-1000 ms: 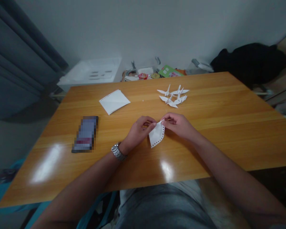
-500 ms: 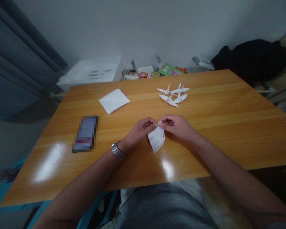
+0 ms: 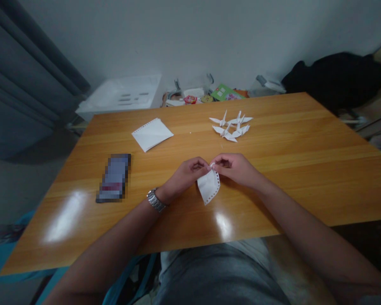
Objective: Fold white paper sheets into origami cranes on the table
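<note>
Between my hands is a small folded sheet of white paper with a row of punched holes down its right edge. My left hand pinches its top from the left. My right hand grips the same top corner from the right, its fingertips close to the left ones. The pinched part is mostly hidden by my fingers. Beyond my hands stand several folded paper cranes, grouped close together. Further left lies a stack of white paper with punched holes along one edge.
A phone, blurred out, lies on the left of the wooden table. Behind the table's far edge are a white tray-like box, a green booklet and small packets. A black cloth heap is at the back right.
Both hands have barely moved; the left fingertips shift slightly at the paper's top corner. The cranes, paper stack and phone stay where they were.
</note>
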Motion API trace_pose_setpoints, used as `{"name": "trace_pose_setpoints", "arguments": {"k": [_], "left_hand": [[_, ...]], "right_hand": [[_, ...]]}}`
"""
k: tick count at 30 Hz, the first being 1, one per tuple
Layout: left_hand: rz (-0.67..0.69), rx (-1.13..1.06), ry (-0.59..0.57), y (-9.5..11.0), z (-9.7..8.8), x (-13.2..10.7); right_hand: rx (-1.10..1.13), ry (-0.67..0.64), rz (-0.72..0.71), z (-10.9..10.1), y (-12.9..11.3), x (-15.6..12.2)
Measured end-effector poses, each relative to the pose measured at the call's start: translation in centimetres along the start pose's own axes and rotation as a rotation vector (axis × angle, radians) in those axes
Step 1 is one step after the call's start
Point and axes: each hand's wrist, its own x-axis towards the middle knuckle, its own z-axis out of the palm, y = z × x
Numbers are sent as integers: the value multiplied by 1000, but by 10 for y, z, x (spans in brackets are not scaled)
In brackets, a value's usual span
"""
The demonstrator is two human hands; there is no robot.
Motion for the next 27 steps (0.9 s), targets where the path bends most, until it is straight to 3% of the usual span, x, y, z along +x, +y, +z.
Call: {"name": "trace_pose_setpoints", "arguments": {"k": [14, 27], "left_hand": [[56, 77, 78, -2, 1, 1], [121, 160, 56, -2, 3, 1]], "right_hand": [[38, 2, -6, 0, -3, 0], [-43, 11, -38, 0, -2, -1]]}}
